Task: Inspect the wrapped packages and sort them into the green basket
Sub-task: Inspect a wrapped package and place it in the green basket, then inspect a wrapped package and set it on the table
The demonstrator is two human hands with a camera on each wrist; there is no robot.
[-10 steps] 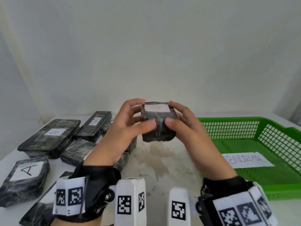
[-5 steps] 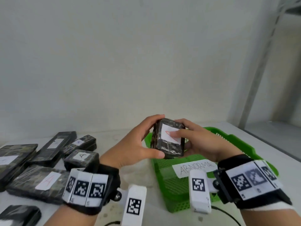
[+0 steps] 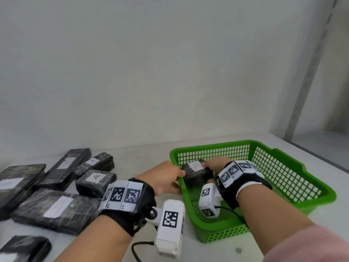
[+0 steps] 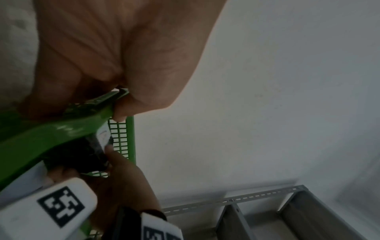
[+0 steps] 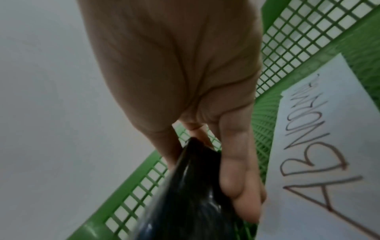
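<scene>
While half a second ago the small wrapped package [image 3: 196, 173] was held up before the camera by both hands, it now sits low inside the green basket [image 3: 264, 228], near its left wall. Right hand [image 3: 214, 164] grips it from the right side, fingers [image 5: 236, 175] curled round the black wrap. Left hand [image 3: 166, 177] has let go and pinches the basket's left rim. Judgement: inspection finished, placement nearly done, release pending. Farther left, more packages [image 3: 95, 179] wait on the table [image 3: 143, 154].
</scene>
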